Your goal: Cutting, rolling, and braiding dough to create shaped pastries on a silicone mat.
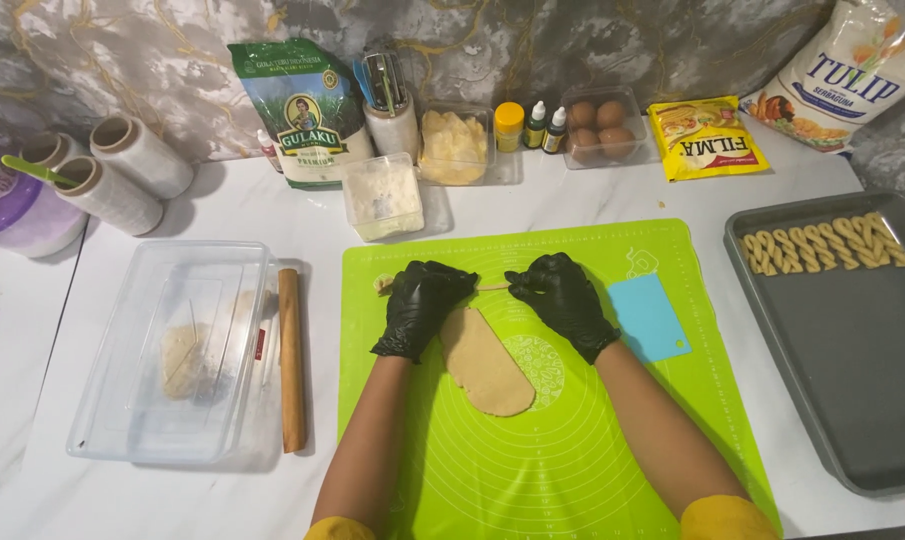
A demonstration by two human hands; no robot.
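On the green mat (572,440), the gloved left hand (422,305) and right hand (564,298) both pinch, seemingly, a thin dough strip (492,288) above the dough slab (487,365).

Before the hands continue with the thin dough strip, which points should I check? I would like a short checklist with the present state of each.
1. Both hands on the strip: ok. The left hand and right hand, in black gloves, pinch the thin dough strip at its two ends.
2. Strip unbroken between the fingers: cannot tell, it is too thin to judge.
3. Dough slab lies flat on the green mat: ok.
4. Blue scraper close to the right hand: ok.
5. Free space on the baking tray: ok, twisted pieces fill only its far end.
6. Rolling pin off the mat: ok.
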